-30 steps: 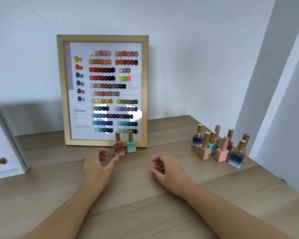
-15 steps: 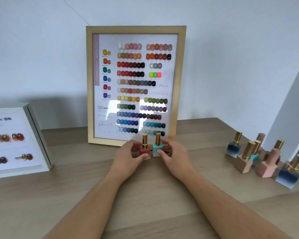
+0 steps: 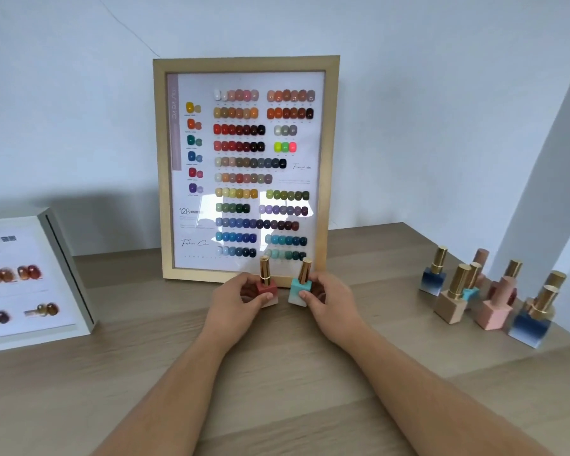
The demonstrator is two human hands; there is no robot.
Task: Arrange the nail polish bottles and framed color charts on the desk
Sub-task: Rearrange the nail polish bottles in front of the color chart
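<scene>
Leaning now, teal bottle [image 3: 298, 287], red bottle [image 3: 268, 288] upright

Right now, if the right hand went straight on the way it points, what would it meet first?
Probably the lower rail of the wooden frame, just behind the teal bottle the right hand grips; depth is unclear.

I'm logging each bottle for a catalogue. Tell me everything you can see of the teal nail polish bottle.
The teal bottle has a square, matte-looking body, teal on top fading to white at the base, and a tall gold cap. It leans slightly right. The right hand grips its body, thumb on the front. It is in front of the framed chart, a small gap from the red bottle; whether it rests on the desk is unclear.
</scene>
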